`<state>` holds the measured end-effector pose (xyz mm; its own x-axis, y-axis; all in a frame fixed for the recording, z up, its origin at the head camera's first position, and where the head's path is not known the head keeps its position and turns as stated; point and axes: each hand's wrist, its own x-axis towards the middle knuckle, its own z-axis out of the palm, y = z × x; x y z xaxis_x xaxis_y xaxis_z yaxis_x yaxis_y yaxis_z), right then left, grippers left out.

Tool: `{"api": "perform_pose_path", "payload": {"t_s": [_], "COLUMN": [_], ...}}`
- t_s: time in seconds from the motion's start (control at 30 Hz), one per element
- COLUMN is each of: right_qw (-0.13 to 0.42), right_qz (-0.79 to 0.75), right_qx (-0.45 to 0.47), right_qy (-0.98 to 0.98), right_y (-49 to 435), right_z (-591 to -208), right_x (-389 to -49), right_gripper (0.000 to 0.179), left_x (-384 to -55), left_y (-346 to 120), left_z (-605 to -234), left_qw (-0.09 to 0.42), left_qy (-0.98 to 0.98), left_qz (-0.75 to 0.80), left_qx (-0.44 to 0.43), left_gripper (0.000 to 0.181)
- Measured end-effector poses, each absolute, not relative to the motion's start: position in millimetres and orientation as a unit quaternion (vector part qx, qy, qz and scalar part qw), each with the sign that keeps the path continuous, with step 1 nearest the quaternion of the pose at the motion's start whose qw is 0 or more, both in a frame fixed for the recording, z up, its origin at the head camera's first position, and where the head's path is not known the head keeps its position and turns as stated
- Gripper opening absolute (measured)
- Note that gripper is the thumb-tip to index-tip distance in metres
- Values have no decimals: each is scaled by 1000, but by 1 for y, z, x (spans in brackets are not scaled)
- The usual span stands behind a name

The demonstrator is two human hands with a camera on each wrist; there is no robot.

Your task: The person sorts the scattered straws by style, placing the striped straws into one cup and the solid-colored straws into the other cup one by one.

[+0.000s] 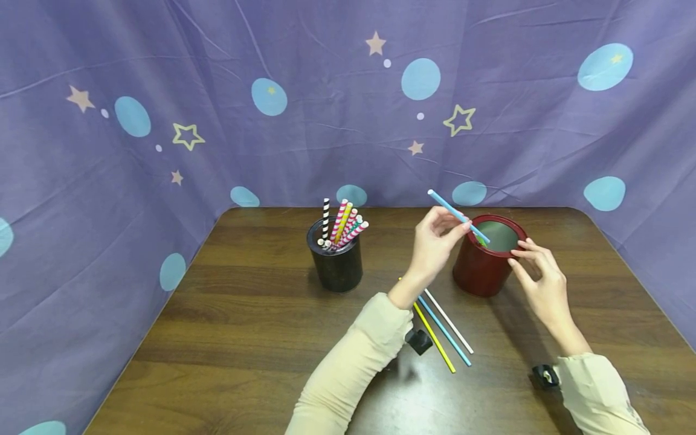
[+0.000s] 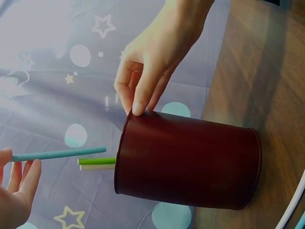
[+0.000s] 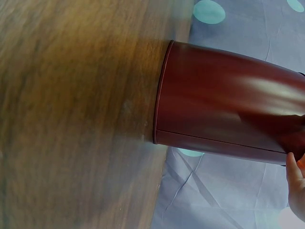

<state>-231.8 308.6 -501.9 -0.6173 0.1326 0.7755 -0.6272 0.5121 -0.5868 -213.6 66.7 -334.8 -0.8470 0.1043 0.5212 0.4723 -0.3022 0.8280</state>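
Between thumb and fingers my left hand (image 1: 432,244) pinches a light blue straw (image 1: 447,206), tilted with its lower end above the mouth of a dark red can (image 1: 481,266). In the left wrist view, that blue straw's end is just outside the can's rim. A green straw (image 2: 96,161) and a whitish straw (image 2: 96,167) poke out of the can there. My right hand (image 1: 541,281) grips the can's rim on its right side, thumb on the outer wall. The can stands upright.
Yellow (image 1: 435,338), blue (image 1: 444,329) and white (image 1: 450,323) straws lie on the wooden table (image 1: 261,338), partly under my left forearm. A black can (image 1: 338,269) holding several straws (image 1: 341,223), many striped, stands to the left. A purple curtain (image 1: 326,133) hangs behind the table.
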Motion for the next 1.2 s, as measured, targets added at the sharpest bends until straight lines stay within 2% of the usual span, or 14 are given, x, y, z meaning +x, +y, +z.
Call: {"api": "perform_pose_path", "payload": {"t_s": [0.4,0.73,1.0,1.2], "right_qw": [408,409,404,405], "right_qz": [466,462,471,472], "right_qx": [160,158,157,160], "right_qy": [-769,-771,-768,-766], "right_y": [309,308,308,308], "right_z": [-501,-500,-502,-502], "right_x": [-231,-230,-229,-231], "right_gripper": [28,29,30,29], "left_x": [-201,-227,-231,-233], "left_y": [68,76,76,78], "left_z": [-322,-350,-355,-356], "left_qw": [125,129,153,150], "left_qy": [-609,-650,-742,-774], "left_qz": [-747,-714,-613,-568], "left_qx": [-234,-225,-223,-234], "left_gripper": [16,16,13,11]}}
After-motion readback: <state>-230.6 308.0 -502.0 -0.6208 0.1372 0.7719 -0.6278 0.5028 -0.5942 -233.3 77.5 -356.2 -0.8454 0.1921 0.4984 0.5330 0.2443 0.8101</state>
